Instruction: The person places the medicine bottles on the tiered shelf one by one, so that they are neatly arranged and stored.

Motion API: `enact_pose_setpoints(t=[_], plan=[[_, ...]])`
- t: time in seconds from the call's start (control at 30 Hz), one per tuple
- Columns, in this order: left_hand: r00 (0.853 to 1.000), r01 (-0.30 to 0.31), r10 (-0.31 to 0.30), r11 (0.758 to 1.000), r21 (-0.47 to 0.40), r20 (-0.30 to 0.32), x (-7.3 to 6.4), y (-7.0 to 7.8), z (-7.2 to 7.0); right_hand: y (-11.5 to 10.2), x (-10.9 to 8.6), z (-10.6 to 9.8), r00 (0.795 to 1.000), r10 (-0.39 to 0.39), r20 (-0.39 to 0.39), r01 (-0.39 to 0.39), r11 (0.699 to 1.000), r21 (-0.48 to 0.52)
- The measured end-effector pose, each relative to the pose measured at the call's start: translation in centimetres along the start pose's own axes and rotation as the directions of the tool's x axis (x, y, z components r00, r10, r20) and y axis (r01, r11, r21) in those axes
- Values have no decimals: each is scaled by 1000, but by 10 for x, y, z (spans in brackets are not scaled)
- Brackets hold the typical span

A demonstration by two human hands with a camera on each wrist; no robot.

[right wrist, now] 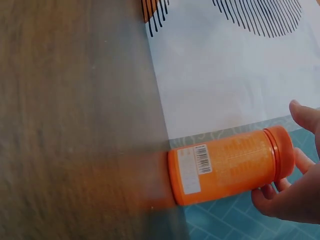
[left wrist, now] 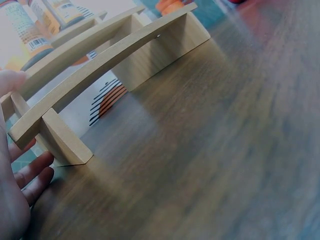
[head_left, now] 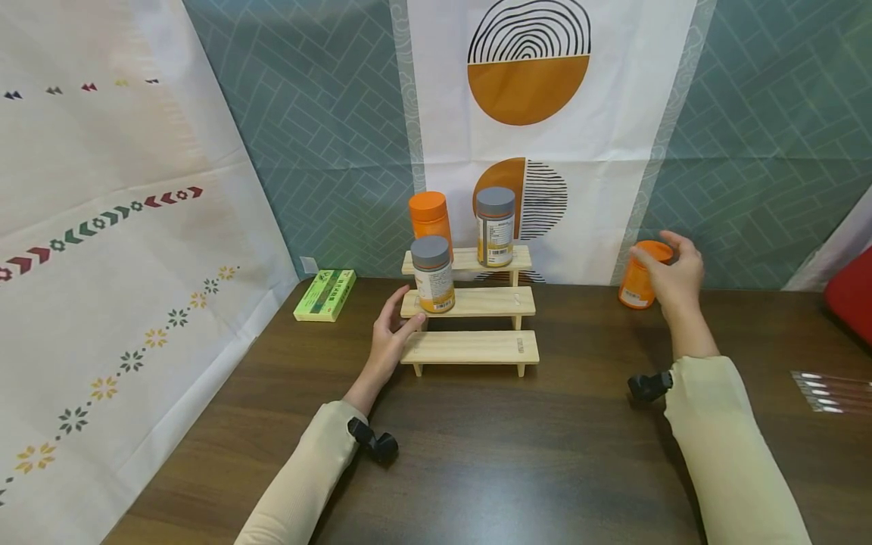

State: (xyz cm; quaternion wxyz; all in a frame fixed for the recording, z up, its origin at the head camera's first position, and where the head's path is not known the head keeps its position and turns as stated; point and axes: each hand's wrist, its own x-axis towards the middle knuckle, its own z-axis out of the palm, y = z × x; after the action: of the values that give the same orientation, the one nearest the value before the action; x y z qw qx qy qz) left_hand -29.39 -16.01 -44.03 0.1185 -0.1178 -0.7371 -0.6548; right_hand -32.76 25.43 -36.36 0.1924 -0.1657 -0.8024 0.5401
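My left hand (head_left: 390, 337) is at the left end of a three-step wooden rack (head_left: 470, 347), its thumb by the middle step and its other fingers around the side. A grey-lidded jar (head_left: 434, 276) stands on that middle step, close to my thumb. The top step bears an orange jar (head_left: 429, 212), partly hidden, and another grey-lidded jar (head_left: 496, 231). At the table's back right, my right hand (head_left: 681, 276) surrounds the lid of an upright orange jar (right wrist: 230, 162). The right wrist view shows that thumb (right wrist: 304, 114) apart from the lid, with fingertips close to its other side.
A green-yellow box (head_left: 325, 295) lies at the back left of the brown table (head_left: 531, 446). Several thin sticks in clear wrapping (head_left: 827, 392) lie at the right, below a red object (head_left: 854, 295). Patterned cloth hangs behind and on the left.
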Motion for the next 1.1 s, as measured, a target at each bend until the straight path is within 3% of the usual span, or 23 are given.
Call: enact_pose_setpoints(t=[0.43,1.1], plan=[[1000,1,-1,1000,14,-5,-1,1,0,9,2,3,996,38,86,-42,998,44],[1000,3,-3,1000,23,-2,-1,1,0,11,4,3,999,41,33,-43,998,53]])
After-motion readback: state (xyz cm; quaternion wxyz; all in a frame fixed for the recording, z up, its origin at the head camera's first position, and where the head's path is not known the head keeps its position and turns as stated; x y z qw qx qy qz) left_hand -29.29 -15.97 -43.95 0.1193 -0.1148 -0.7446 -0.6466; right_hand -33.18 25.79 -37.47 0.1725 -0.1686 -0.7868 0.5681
